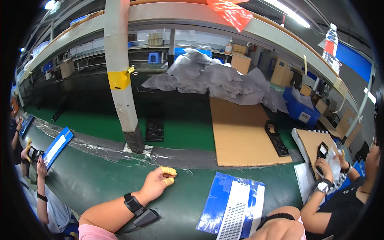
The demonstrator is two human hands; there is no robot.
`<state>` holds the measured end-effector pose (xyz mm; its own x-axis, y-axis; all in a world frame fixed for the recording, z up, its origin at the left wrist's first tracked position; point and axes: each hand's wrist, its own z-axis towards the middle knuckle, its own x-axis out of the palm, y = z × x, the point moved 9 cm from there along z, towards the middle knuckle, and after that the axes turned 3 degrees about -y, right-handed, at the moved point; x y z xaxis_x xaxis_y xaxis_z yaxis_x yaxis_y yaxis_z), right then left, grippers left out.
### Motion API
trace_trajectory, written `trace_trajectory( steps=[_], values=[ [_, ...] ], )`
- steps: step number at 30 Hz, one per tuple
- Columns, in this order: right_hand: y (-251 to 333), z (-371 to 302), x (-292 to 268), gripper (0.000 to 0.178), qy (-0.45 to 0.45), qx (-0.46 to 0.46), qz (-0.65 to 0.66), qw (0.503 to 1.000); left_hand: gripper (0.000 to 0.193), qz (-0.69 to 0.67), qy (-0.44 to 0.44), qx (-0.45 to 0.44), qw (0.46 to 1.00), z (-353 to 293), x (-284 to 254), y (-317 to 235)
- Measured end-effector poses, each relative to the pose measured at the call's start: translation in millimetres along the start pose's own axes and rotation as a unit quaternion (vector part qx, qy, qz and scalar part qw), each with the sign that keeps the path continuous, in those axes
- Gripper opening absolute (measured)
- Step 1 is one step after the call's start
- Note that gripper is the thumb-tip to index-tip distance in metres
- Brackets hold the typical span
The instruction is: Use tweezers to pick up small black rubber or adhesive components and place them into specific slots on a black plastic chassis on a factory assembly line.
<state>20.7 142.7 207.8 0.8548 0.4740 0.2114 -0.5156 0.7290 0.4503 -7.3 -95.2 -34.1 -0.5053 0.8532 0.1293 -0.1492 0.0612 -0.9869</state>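
The green workbench [180, 208] underlies the blue-bordered sheet [233, 206], which lies right of the left hand [155, 185] and beside the right hand [282, 230] (whose grip cannot be told). Loosely curled, the left hand grasps nothing visible; yellow finger cots [168, 171] sheathe its digits.

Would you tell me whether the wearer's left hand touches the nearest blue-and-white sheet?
Apart: the head view shows green tabletop between the left hand and the sheet.
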Motion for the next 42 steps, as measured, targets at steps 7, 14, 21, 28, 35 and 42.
trace_trajectory(
  steps=[7,14,21,28,35,42],
  values=[
    [0.1,7.5,-51.8,0.041,-0.106,0.121,0.010,0.987,0.025,-0.035,0.014,-0.010,0.999,-2.3,-10.3,-0.6],
    [19.7,16.8,-45.5,0.044,0.019,0.109,-0.084,0.990,0.025,-0.005,0.025,-0.014,1.000,4.2,0.6,-2.5],
    [29.5,-4.2,-23.8,0.032,0.202,0.089,-0.056,0.974,0.026,-0.015,0.016,-0.033,0.999,-3.5,-4.0,2.9],
    [15.2,-19.2,3.3,0.026,0.297,0.138,-0.162,0.931,0.026,0.008,0.033,-0.047,0.998,-3.2,3.5,2.7],
    [-1.3,-41.0,10.3,0.020,0.270,0.140,-0.313,0.900,0.028,0.025,0.019,-0.015,0.999,-9.4,-7.7,-5.3],
    [8.7,-29.8,-31.6,0.024,0.153,0.287,-0.395,0.859,0.027,0.032,0.024,-0.038,0.998,-1.5,8.0,-5.4]
  ],
)
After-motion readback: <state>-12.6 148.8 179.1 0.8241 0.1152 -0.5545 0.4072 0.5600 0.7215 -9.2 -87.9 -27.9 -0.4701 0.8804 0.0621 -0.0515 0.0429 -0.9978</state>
